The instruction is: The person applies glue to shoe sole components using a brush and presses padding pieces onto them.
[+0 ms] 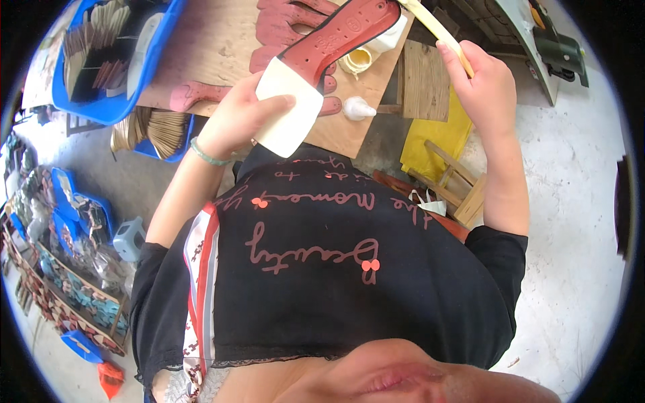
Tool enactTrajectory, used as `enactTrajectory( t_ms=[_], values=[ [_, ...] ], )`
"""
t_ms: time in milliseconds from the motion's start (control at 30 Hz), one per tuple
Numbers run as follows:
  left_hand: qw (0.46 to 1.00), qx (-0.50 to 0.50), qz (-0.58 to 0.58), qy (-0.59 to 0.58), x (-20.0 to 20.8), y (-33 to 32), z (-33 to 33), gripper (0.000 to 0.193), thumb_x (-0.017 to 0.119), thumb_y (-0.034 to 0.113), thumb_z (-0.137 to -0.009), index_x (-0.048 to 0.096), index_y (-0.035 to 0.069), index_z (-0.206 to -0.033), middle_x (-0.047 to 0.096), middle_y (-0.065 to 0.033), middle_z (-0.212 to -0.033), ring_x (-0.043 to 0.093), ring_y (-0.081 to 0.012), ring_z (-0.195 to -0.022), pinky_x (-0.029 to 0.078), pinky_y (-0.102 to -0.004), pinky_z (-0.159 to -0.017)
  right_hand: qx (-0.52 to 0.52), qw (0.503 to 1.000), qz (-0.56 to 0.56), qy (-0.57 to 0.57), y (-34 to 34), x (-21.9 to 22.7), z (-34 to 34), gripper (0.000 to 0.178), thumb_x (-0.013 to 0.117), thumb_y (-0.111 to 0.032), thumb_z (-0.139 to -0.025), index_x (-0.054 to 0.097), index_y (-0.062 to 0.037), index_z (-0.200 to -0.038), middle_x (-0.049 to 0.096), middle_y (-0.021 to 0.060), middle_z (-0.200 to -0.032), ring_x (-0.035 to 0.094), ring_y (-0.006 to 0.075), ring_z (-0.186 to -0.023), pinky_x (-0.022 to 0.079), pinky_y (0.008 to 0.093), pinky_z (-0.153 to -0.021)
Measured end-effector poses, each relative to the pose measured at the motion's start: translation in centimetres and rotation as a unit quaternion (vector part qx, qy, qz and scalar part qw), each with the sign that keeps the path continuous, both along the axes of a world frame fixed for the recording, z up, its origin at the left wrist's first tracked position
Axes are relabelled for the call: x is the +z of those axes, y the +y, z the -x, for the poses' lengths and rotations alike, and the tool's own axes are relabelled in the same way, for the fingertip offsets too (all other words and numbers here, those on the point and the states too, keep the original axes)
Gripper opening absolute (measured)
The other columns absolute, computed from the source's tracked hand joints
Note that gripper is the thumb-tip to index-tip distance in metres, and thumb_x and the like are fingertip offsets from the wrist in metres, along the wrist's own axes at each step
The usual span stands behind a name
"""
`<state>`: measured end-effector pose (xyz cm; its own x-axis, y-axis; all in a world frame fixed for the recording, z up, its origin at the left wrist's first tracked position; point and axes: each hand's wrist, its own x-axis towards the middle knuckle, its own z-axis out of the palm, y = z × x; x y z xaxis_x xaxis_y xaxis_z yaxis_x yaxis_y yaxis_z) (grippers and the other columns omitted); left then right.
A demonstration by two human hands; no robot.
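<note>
- Clock centred on view. Left hand (pixel 245 107) at 11: thumb is pressing the face of a cream sheet (pixel 292 111), other fingers mostly hiding behind it; grasping, not released.
- Sheet is covering the near end of a red shoe sole (pixel 339 43), at 12, tilting toward 1.
- Right hand (pixel 484 74) at 2: fingers are clenching a flat cream handle (pixel 440 33), pointing toward 12. Far end is meeting the top edge; can't tell if it's touching the sole.
- White plastic container (pixel 357 62) with yellowish rim is sitting just past 12, white conical lump (pixel 358 109) near it.
- More red soles (pixel 279 27) are lying on the plywood board (pixel 201 54), toward 11-12.
- Blue basin (pixel 87 115) at 10 is holding insole-like pieces; wooden stool (pixel 463 191) is standing near 3.
</note>
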<state>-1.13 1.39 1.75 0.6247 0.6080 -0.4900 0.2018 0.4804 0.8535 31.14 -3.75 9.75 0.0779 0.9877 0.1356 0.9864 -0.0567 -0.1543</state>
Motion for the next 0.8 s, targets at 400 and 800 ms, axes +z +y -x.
enactTrajectory(
  t_ms=[400, 800],
  values=[
    [1.000, -0.018, -0.002, -0.004, 0.4, -0.2, 0.9, 0.033, 0.065, 0.013, -0.086, 0.058, -0.005, -0.113, 0.068, -0.0074, -0.092, 0.066, -0.0123, -0.075, 0.053, -0.0249, -0.065, 0.182, 0.982, 0.006, -0.052, -0.3, 0.4, 3.5, 0.033, 0.064, -0.034, -0.088, 0.053, -0.0087, -0.070, 0.051, 0.0106, -0.055, 0.054, 0.0292, -0.051, 0.041, 0.0389, -0.047],
    [0.999, -0.003, -0.031, -0.043, 1.2, -1.2, -0.7, 0.033, 0.054, 0.007, -0.085, 0.057, -0.006, -0.115, 0.068, -0.0102, -0.098, 0.067, -0.0143, -0.085, 0.054, -0.0284, -0.074, 0.148, 0.984, 0.057, 0.086, -2.0, -3.6, 10.0, 0.028, 0.059, -0.035, -0.088, 0.065, -0.0113, -0.074, 0.062, 0.0087, -0.062, 0.063, 0.0280, -0.057, 0.049, 0.0403, -0.050]
  ],
)
